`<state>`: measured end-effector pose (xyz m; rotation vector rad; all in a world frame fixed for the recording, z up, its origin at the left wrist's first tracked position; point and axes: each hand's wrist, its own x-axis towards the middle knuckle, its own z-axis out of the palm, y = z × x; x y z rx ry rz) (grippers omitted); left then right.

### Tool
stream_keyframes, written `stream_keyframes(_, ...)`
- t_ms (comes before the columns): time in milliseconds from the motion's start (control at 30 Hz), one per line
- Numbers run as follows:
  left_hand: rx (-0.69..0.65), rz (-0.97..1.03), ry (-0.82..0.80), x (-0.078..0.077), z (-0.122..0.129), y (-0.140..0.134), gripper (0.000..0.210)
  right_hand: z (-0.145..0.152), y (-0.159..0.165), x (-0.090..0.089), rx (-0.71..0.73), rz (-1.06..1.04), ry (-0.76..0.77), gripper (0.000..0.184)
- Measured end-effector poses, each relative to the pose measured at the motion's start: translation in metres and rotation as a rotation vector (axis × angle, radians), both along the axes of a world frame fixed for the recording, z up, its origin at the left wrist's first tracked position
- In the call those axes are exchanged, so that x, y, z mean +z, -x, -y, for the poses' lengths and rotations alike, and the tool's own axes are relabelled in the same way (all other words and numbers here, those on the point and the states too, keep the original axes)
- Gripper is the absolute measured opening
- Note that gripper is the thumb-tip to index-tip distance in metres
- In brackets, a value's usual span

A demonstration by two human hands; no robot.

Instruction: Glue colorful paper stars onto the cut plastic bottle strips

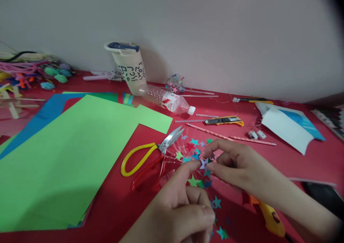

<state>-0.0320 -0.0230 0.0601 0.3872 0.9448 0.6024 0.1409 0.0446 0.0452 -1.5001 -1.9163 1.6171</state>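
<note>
Star stickers in several colours, such as a green star (192,181), lie over cut clear plastic strips (172,160) in front of me. My right hand (236,162) reaches in from the right, its thumb and index finger closed about a lilac star (204,163). My left hand (182,207) comes from below. Its index finger stretches to the same star's edge, while the other fingers curl loosely under the thumb and nothing shows in them. Left of the stars lie scissors (163,146) with one yellow and one red handle, blades partly apart.
Green paper sheets (67,153) cover the left side. Behind are a clear bottle (172,101), a tilted white cup (131,67) and a star-covered clear ball (175,83). A box cutter (224,120), straws (206,130) and a yellow glue gun (271,218) lie at right.
</note>
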Motion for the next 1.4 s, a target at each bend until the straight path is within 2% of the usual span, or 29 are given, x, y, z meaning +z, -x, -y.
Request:
stream_keyframes(333,0.000,-0.006,0.057,0.006,0.000,0.000,0.076,0.004,0.003,0.002,-0.037,0.042,-0.059,0.008)
stream_keyframes(533,-0.024,-0.031,0.016,0.007,-0.001,0.000,0.071,0.007,0.002,0.002,-0.036,0.058,-0.086,0.007)
stream_keyframes(800,-0.046,0.004,0.000,0.008,-0.005,0.002,0.062,0.005,0.005,0.006,-0.058,0.031,0.005,0.005)
stream_keyframes(900,-0.061,0.006,-0.027,0.006,-0.006,0.005,0.058,0.006,0.005,0.004,-0.050,0.032,-0.005,0.006)
stream_keyframes(1000,-0.043,0.009,-0.038,0.005,-0.006,0.005,0.058,0.010,0.005,0.001,-0.009,0.092,-0.167,0.008)
stream_keyframes(1133,0.004,-0.039,-0.022,0.004,-0.004,0.002,0.060,0.017,0.003,-0.005,0.071,0.199,-0.531,0.013)
stream_keyframes(1233,0.040,-0.064,-0.037,0.000,-0.002,-0.001,0.062,0.022,-0.002,-0.009,0.138,0.245,-0.729,0.013)
stream_keyframes(1333,0.047,-0.086,-0.067,-0.003,-0.001,-0.003,0.060,0.023,-0.004,-0.010,0.181,0.255,-0.782,0.012)
stream_keyframes(1400,0.038,-0.104,-0.068,-0.003,-0.001,-0.003,0.058,0.022,-0.003,-0.008,0.183,0.237,-0.746,0.009)
